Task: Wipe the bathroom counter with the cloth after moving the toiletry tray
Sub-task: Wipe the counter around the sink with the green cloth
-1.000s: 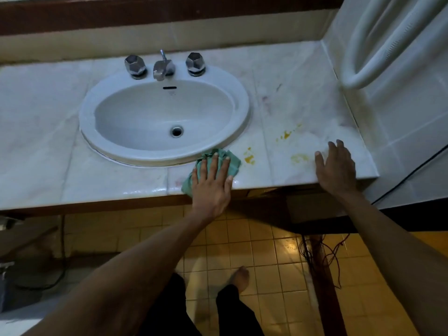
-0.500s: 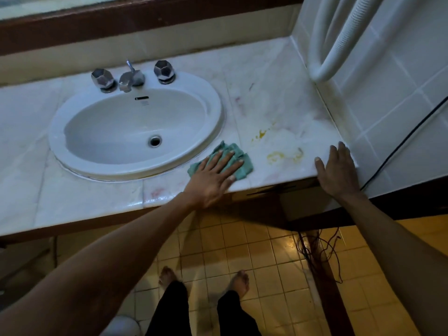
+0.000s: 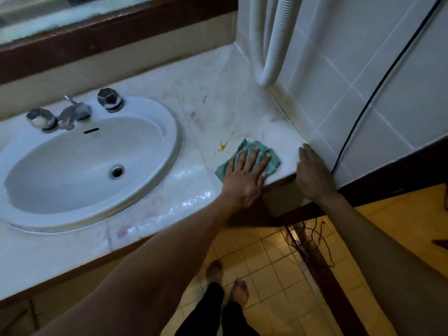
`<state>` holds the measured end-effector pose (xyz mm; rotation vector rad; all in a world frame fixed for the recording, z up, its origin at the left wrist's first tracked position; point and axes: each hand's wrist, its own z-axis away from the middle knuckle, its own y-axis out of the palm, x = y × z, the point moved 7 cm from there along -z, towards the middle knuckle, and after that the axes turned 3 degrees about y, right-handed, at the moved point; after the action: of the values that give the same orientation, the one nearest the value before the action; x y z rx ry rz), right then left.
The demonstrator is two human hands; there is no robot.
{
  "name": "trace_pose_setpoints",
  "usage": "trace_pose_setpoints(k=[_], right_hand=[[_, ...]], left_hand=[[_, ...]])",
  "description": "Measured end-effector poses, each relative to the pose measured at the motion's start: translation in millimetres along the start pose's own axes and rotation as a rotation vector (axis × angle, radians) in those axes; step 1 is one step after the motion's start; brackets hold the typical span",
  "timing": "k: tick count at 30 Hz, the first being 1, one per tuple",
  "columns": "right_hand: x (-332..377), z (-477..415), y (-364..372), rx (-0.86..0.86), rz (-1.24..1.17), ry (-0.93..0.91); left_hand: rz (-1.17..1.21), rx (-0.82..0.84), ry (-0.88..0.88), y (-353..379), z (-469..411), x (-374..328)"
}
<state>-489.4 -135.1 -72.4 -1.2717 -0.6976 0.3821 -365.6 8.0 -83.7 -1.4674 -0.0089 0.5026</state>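
The left hand (image 3: 244, 175) has slid the green cloth (image 3: 252, 157) rightward from the sink (image 3: 92, 163), fingers spread flat and pressing it onto the surface (image 3: 218, 112), covering the yellow smears seen earlier. One yellow spot (image 3: 222, 146) remains just beyond its knuckles. The right hand (image 3: 311, 174) stays flat, fingers together, on the corner edge, holding nothing.

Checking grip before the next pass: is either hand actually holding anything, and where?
Nothing is gripped. The left hand presses flat on the middle of the green cloth; the right hand rests on the counter edge.
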Motion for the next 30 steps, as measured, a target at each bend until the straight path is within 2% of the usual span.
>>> trace_pose_setpoints(k=[5,11,13,15,19,23,25,30], right_hand=[[-6.0,11.4,-1.7,-0.031,0.038,-0.002],[-2.9,14.1,-8.7,-0.082,-0.038,0.047],[1.3,12.8,-12.3,-0.11,-0.063,0.074],[4.6,11.4,-13.5,-0.118,-0.077,0.102],[6.0,8.7,-12.9,-0.12,-0.161,0.14],[0.8,10.3,-9.5,-0.125,-0.194,0.16],[-1.6,9.7,-11.4,-0.13,-0.202,0.159],[-2.4,7.4,-14.4,-0.161,-0.247,0.215]], left_hand=[[0.017,0.027,0.046,-5.5,-50.4,-4.7],[-0.044,0.12,0.35,-5.9,3.5,17.4],[-0.061,0.155,0.394,-9.3,3.6,29.6],[-0.04,0.153,0.335,-16.8,-24.0,41.1],[0.016,0.122,0.076,-25.6,-104.8,46.6],[0.022,0.139,0.049,-14.3,-142.9,1.0],[-0.002,0.139,0.119,-13.0,-141.0,-14.9],[-0.069,0.19,0.466,-13.4,-106.0,-0.5]])
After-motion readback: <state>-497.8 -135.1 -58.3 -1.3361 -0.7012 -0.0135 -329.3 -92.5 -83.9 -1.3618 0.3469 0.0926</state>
